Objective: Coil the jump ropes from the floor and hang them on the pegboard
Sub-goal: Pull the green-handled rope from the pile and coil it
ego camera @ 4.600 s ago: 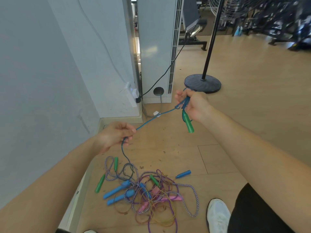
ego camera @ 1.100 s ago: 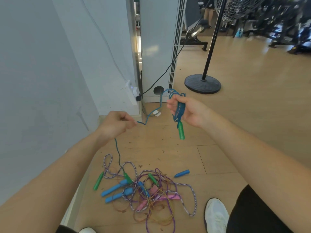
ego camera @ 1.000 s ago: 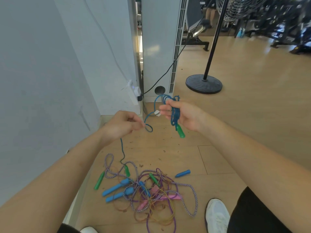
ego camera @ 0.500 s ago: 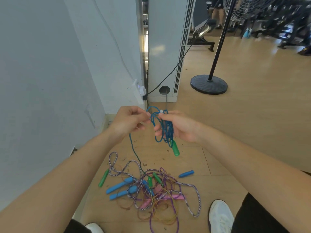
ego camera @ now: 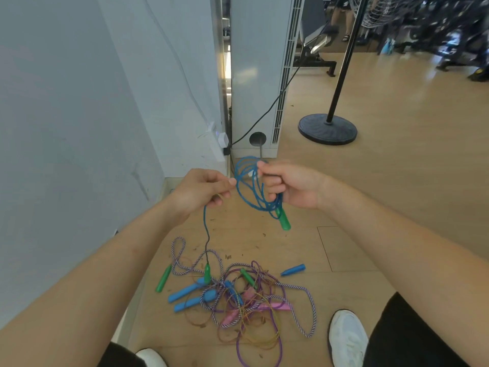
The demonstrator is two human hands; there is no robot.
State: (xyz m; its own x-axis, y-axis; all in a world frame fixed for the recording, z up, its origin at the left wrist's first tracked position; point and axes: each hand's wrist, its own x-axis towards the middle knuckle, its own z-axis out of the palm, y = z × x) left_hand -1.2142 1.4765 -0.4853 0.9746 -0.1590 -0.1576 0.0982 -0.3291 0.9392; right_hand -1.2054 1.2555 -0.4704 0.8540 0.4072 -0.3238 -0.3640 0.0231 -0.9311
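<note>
My right hand (ego camera: 291,185) grips several loops of a blue jump rope (ego camera: 250,186); one green handle (ego camera: 283,221) hangs below the fist. My left hand (ego camera: 199,190) pinches the same rope just left of the loops. From it the rope drops straight down to its other green handle (ego camera: 207,273), which hangs at the edge of the pile. A tangle of other jump ropes (ego camera: 246,295) lies on the wooden floor, with blue, green and pink handles and striped, purple and gold cords. No pegboard is in view.
A grey wall (ego camera: 79,128) stands close on the left with a power strip (ego camera: 218,140) and a black cable. A white floor unit (ego camera: 256,75) is ahead. A fan stand's round black base (ego camera: 327,129) sits to the right. My white shoe (ego camera: 346,337) is near the pile.
My hands came together and another loop joined the coil in my right hand. The free end has shortened, lifting its green handle upright at the pile. The view has tilted slightly.
</note>
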